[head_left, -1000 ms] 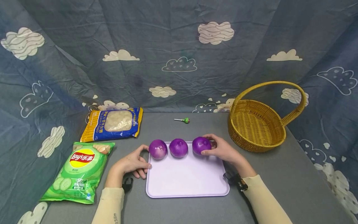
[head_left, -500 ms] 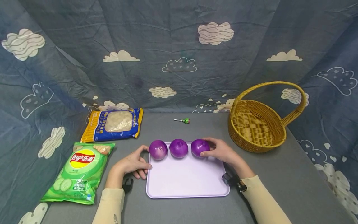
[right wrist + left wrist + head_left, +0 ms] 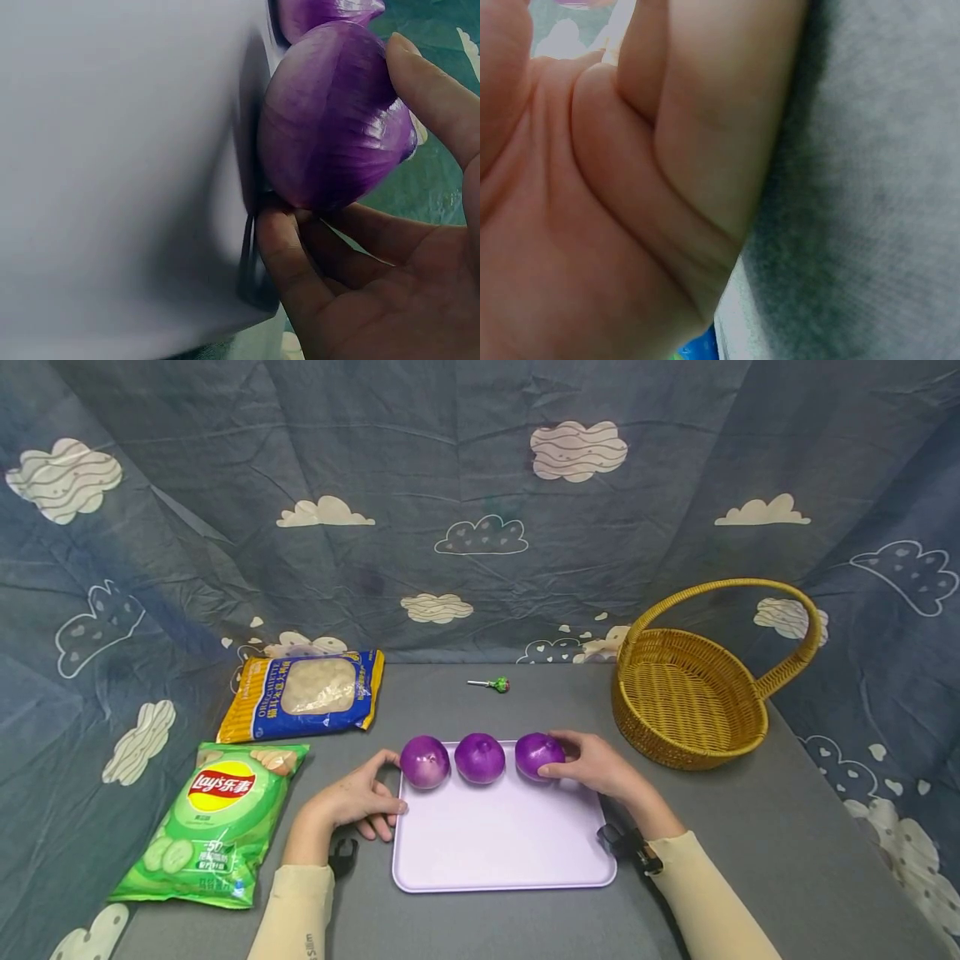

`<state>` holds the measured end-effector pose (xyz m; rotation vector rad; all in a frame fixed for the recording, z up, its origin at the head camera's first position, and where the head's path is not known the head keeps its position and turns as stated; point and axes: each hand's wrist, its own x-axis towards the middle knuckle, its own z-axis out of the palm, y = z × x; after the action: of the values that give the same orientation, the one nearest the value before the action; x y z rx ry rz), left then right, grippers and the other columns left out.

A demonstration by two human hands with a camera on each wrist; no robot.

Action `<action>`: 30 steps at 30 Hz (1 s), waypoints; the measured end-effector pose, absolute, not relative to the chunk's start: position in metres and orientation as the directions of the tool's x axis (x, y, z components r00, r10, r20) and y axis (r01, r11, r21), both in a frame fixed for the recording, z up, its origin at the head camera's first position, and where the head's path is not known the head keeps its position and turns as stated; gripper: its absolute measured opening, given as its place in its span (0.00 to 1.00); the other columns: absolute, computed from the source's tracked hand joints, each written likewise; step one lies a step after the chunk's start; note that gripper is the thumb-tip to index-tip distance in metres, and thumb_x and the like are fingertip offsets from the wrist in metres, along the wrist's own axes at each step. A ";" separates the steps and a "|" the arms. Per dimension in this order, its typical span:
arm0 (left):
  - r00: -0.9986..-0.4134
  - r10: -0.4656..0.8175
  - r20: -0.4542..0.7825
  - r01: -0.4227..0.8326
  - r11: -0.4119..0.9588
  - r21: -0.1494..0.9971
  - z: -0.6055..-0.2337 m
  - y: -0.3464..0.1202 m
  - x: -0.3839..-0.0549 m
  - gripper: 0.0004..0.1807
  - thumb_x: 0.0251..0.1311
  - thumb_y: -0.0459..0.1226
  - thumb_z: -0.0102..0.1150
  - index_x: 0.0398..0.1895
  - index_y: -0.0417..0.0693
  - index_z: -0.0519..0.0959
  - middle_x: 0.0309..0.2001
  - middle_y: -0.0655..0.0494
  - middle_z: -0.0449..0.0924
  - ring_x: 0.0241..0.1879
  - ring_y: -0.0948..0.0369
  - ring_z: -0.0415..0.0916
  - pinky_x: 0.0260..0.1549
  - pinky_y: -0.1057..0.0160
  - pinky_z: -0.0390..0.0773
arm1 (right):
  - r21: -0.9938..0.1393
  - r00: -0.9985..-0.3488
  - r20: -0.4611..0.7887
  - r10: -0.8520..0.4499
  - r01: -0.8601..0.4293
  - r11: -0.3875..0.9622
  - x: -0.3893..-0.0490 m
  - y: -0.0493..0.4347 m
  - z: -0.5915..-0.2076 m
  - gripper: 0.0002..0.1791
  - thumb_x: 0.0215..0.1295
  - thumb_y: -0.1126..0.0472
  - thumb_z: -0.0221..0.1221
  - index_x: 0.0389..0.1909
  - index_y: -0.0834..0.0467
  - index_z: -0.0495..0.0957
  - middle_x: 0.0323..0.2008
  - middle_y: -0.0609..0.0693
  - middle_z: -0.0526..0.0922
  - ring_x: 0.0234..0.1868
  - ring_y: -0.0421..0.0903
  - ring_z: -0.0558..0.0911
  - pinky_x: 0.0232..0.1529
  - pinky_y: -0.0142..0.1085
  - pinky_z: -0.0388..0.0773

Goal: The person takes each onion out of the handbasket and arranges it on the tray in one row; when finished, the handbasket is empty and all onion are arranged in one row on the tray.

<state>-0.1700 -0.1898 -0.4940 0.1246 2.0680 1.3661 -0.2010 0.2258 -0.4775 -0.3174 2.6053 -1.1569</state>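
Three purple onions stand in a row along the far edge of a pale lilac tray (image 3: 502, 843): a left onion (image 3: 424, 762), a middle onion (image 3: 480, 758) and a right onion (image 3: 537, 755). My right hand (image 3: 596, 764) holds the right onion from its right side, thumb in front and fingers behind. In the right wrist view, thumb and fingers span this onion (image 3: 330, 120) beside the tray surface (image 3: 112, 150). My left hand (image 3: 352, 797) grips the tray's left edge, thumb at the rim, index finger close by the left onion. The left wrist view is mostly filled by its palm (image 3: 577, 225).
A wicker basket (image 3: 690, 752) with a tall handle stands at the right. Behind the tray lies a lollipop (image 3: 495, 684). At left are a blue and yellow orecchiette pasta bag (image 3: 307, 693) and a green Lay's chip bag (image 3: 213, 827). A cloud-patterned curtain (image 3: 480, 460) borders the table.
The right hand has shifted the right onion slightly nearer and leftward, then a touch back to the right. My left hand and the tray stay in place.
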 end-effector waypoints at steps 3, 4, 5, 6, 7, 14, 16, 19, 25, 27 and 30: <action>-0.786 0.412 -0.461 -0.261 0.455 0.852 -0.494 -0.190 -0.170 0.39 0.66 0.38 0.71 0.73 0.54 0.58 0.27 0.51 0.86 0.21 0.60 0.86 0.18 0.65 0.83 | -0.766 -0.936 -0.162 -0.313 -0.081 0.638 -0.201 0.226 -0.477 0.49 0.60 0.47 0.76 0.74 0.71 0.68 0.60 0.69 0.84 0.61 0.61 0.85 0.65 0.55 0.81; -0.786 0.412 -0.461 -0.261 0.455 0.851 -0.494 -0.190 -0.170 0.39 0.66 0.38 0.71 0.73 0.54 0.58 0.27 0.51 0.86 0.21 0.60 0.86 0.18 0.64 0.83 | -0.771 -0.935 -0.162 -0.317 -0.080 0.631 -0.201 0.226 -0.477 0.49 0.61 0.48 0.76 0.74 0.71 0.68 0.59 0.68 0.85 0.60 0.60 0.85 0.65 0.54 0.81; -0.786 0.411 -0.461 -0.261 0.456 0.851 -0.494 -0.190 -0.170 0.39 0.66 0.38 0.71 0.73 0.54 0.58 0.27 0.51 0.87 0.21 0.60 0.87 0.18 0.64 0.83 | -0.776 -0.933 -0.163 -0.320 -0.079 0.626 -0.201 0.227 -0.477 0.48 0.61 0.49 0.76 0.73 0.72 0.68 0.58 0.68 0.85 0.59 0.59 0.85 0.65 0.54 0.82; -0.786 0.410 -0.462 -0.262 0.456 0.851 -0.494 -0.190 -0.170 0.39 0.66 0.38 0.71 0.73 0.54 0.58 0.27 0.51 0.87 0.21 0.60 0.87 0.18 0.64 0.83 | -0.779 -0.932 -0.164 -0.323 -0.079 0.622 -0.202 0.227 -0.477 0.48 0.61 0.49 0.76 0.73 0.72 0.68 0.57 0.67 0.86 0.59 0.59 0.86 0.64 0.53 0.82; -0.787 0.410 -0.462 -0.262 0.456 0.850 -0.494 -0.190 -0.170 0.39 0.66 0.38 0.71 0.73 0.54 0.58 0.27 0.51 0.87 0.21 0.60 0.87 0.18 0.64 0.83 | -0.780 -0.932 -0.165 -0.323 -0.078 0.621 -0.202 0.226 -0.477 0.48 0.61 0.49 0.76 0.73 0.72 0.68 0.57 0.67 0.86 0.59 0.58 0.86 0.64 0.53 0.82; -0.791 0.410 -0.454 -0.250 0.461 0.852 -0.494 -0.191 -0.170 0.39 0.66 0.38 0.71 0.73 0.54 0.58 0.28 0.51 0.87 0.21 0.59 0.87 0.18 0.64 0.83 | -0.770 -0.932 -0.160 -0.326 -0.089 0.632 -0.201 0.226 -0.476 0.49 0.60 0.47 0.76 0.73 0.71 0.68 0.60 0.69 0.84 0.61 0.61 0.84 0.65 0.55 0.81; -0.792 0.411 -0.451 -0.247 0.460 0.853 -0.494 -0.191 -0.170 0.39 0.66 0.38 0.71 0.73 0.54 0.58 0.28 0.51 0.87 0.21 0.59 0.87 0.18 0.64 0.83 | -0.768 -0.933 -0.161 -0.323 -0.088 0.634 -0.202 0.226 -0.476 0.49 0.60 0.47 0.76 0.74 0.71 0.68 0.61 0.69 0.83 0.62 0.62 0.84 0.66 0.56 0.80; -0.792 0.413 -0.450 -0.248 0.456 0.855 -0.494 -0.191 -0.170 0.39 0.66 0.38 0.71 0.73 0.54 0.58 0.27 0.51 0.87 0.21 0.59 0.87 0.18 0.64 0.83 | -0.769 -0.933 -0.161 -0.323 -0.087 0.633 -0.202 0.227 -0.477 0.50 0.60 0.46 0.76 0.74 0.71 0.67 0.63 0.70 0.82 0.63 0.63 0.83 0.67 0.57 0.79; -0.788 0.421 -0.448 -0.247 0.451 0.858 -0.494 -0.190 -0.170 0.38 0.66 0.37 0.70 0.72 0.53 0.58 0.27 0.51 0.86 0.21 0.60 0.87 0.18 0.64 0.83 | -0.785 -0.931 -0.160 -0.327 -0.081 0.615 -0.202 0.230 -0.478 0.48 0.62 0.49 0.75 0.74 0.72 0.67 0.60 0.69 0.84 0.62 0.62 0.84 0.67 0.56 0.80; -0.789 0.421 -0.448 -0.246 0.452 0.858 -0.494 -0.189 -0.170 0.38 0.66 0.37 0.70 0.72 0.53 0.58 0.27 0.51 0.86 0.21 0.60 0.87 0.18 0.64 0.83 | -0.787 -0.932 -0.159 -0.327 -0.080 0.611 -0.202 0.231 -0.478 0.48 0.62 0.50 0.75 0.74 0.72 0.67 0.60 0.69 0.84 0.62 0.61 0.84 0.67 0.56 0.80; -0.789 0.420 -0.448 -0.246 0.452 0.858 -0.494 -0.188 -0.170 0.38 0.66 0.37 0.70 0.72 0.53 0.58 0.27 0.52 0.86 0.21 0.60 0.87 0.18 0.64 0.83 | -0.786 -0.933 -0.155 -0.325 -0.083 0.612 -0.202 0.233 -0.478 0.47 0.62 0.50 0.75 0.74 0.72 0.67 0.59 0.68 0.85 0.61 0.60 0.84 0.67 0.56 0.80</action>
<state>-0.1704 -0.1883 -0.4944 0.1452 2.0759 1.3682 -0.2022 0.2331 -0.4780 -0.3319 2.5572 -1.2262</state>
